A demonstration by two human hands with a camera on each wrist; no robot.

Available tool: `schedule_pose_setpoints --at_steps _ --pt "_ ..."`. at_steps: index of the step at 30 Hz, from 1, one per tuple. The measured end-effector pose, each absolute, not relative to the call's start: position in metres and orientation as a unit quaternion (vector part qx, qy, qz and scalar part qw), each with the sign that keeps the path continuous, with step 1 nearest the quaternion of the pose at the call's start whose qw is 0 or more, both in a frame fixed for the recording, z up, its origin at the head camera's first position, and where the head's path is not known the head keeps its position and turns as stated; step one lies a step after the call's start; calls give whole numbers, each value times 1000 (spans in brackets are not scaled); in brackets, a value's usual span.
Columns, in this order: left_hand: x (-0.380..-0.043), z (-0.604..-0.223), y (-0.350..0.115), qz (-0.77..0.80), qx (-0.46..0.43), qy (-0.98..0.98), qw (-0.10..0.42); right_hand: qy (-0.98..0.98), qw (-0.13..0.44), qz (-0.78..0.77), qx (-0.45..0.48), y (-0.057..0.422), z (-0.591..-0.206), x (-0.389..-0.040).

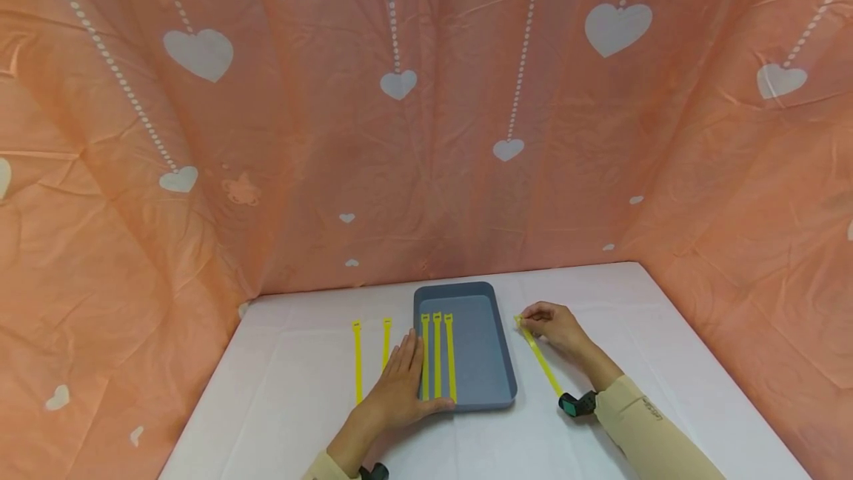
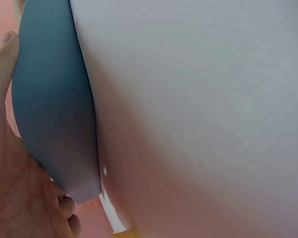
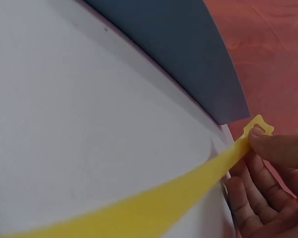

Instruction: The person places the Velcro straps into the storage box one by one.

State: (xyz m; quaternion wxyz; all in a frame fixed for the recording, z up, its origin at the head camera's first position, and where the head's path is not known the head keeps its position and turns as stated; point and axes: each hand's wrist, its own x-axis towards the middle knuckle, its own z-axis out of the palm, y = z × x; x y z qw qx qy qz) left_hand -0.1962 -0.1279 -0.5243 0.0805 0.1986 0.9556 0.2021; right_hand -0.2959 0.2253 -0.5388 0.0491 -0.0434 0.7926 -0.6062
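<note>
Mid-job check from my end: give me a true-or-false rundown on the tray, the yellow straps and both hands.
1. The right hand pinches a yellow strap near its slotted end. True.
2. That strap hangs over the tray. False: it is outside the tray, on the right side.
3. Three straps lie side by side in the tray. True.
4. The left hand grips a strap of its own. False: the left hand is at the tray's left edge, fingers extended.
5. Two straps show on the table left of the tray. True.
</note>
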Motion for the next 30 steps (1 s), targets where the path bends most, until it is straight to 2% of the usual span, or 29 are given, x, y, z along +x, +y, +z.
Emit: schedule_pose_setpoints --at_steps 7,18,30 --pt "-196 -526 -128 202 201 956 77 774 52 -629 -55 225 -531 -295" --pt "-198 -528 -129 206 210 954 63 792 4 -605 -82 225 -509 -294" --pt "-197 -527 -129 205 211 953 71 781 -17 -616 -105 219 -484 -285"
